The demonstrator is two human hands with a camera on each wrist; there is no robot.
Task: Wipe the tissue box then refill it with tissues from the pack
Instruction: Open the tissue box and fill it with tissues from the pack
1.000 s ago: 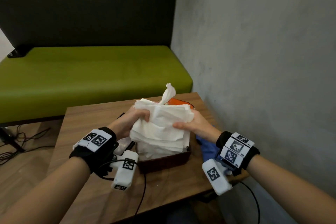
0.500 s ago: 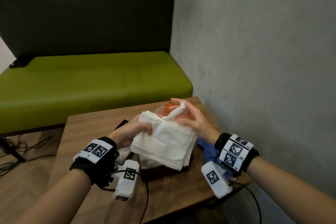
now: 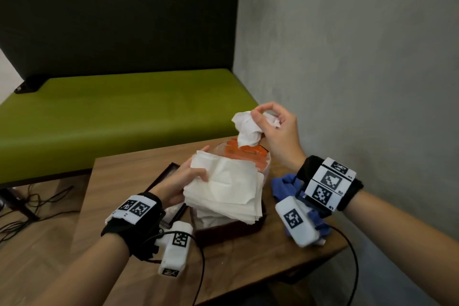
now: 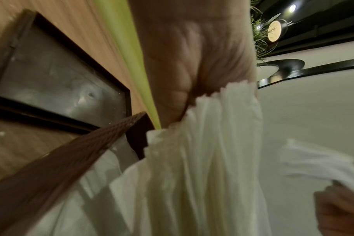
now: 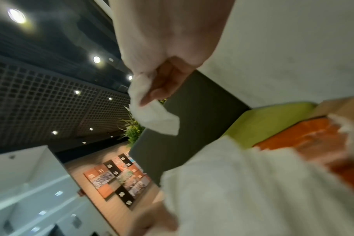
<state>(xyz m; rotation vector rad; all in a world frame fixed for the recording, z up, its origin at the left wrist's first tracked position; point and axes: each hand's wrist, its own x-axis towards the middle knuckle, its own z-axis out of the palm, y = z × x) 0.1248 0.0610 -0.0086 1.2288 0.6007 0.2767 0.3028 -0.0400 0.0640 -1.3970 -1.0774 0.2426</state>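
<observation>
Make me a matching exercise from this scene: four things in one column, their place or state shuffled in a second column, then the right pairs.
Things:
1. stack of tissues
2. pulled tissue
3. blue cloth
4. box lid

Places or states:
A. lies flat on the table, left of the tissue box
B. pinched and raised by the right hand
C. bunched on the table under the right wrist
D. held by the left hand over the open box

Pairs: 1-D, 2-B, 3-C, 4-A
</observation>
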